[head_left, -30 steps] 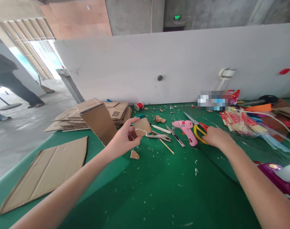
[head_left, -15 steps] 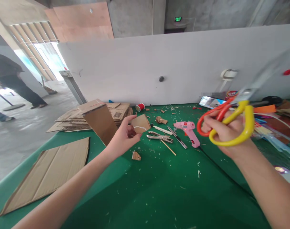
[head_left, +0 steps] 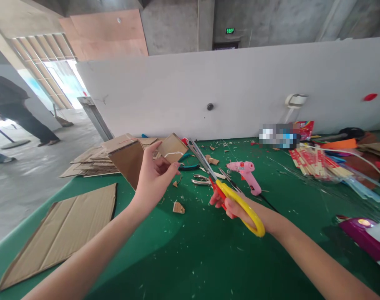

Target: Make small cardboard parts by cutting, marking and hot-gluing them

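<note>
Scissors (head_left: 230, 192) in my right hand (head_left: 235, 207), thumb and fingers curled round the yellow and red loops; blades (head_left: 205, 161) nearly together. Long axis runs 11 to 5 o'clock, tips toward 11. Probably stiff, moderate weight, smooth grips; hold by the loops. My left hand (head_left: 154, 179) pinches a card piece (head_left: 170, 146), thumb and index at its edges, toward 10–11 o'clock from my right. Likely light, stiffish, creases if squeezed; edges are the best hold. Looks squarish, no clear long axis. White string (head_left: 174, 154) along its near side. Pink glue gun (head_left: 247, 173): 1 o'clock from my right hand.
</note>
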`<control>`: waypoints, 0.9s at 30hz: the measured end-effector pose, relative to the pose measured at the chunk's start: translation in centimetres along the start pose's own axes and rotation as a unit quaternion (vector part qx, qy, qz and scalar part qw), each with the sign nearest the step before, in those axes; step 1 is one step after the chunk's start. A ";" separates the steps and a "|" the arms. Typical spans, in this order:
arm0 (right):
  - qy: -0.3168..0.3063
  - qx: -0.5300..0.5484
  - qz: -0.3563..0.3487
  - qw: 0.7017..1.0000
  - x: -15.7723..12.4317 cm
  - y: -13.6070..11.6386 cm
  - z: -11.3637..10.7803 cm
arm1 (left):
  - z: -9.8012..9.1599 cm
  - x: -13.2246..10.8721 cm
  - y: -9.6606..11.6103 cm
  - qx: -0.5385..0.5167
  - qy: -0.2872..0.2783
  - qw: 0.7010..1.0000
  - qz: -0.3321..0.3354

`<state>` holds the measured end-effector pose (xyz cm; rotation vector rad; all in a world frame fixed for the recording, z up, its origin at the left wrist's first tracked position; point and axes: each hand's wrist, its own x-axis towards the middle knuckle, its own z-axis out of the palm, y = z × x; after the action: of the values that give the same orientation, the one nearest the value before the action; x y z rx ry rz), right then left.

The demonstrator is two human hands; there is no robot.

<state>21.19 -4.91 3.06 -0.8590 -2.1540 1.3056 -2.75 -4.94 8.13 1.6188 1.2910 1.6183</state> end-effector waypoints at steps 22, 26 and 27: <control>-0.050 0.016 0.022 0.998 -0.3 -1.2 0.2 | 0.5 -0.9 -0.4 0.019 -0.029 0.999 0.017; -0.047 0.010 0.029 0.998 -0.2 -1.4 0.3 | 0.4 -1.1 -0.2 0.027 -0.034 0.999 0.020; -0.043 0.006 0.033 0.999 -0.2 -1.4 0.4 | 0.4 -1.1 -0.2 0.030 -0.034 0.999 0.022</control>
<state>20.68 -5.74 4.20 -0.8913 -2.1987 1.4100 -2.26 -5.74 7.42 1.7342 1.2896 1.5494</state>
